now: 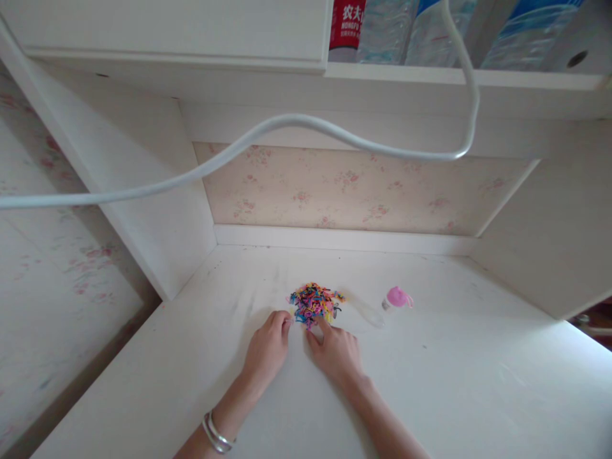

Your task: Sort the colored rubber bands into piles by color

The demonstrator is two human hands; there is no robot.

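A loose pile of small, multicoloured elastic hair bands lies on the white desktop. At the pile's left front edge is my left hand, its thumb and forefinger pinched together on something small and pale pink that I cannot make out. My right hand rests at the front of the pile; its forefinger reaches into the bands while the thumb stays apart from it. To the right of the pile is a clear plastic container, faint against the desk, near a pink cap with a loop.
A thick white cable crosses the view above the desk. Overhead, a shelf holds bottled water packs beside a white cabinet door. White side panels and a floral back wall enclose the desk.
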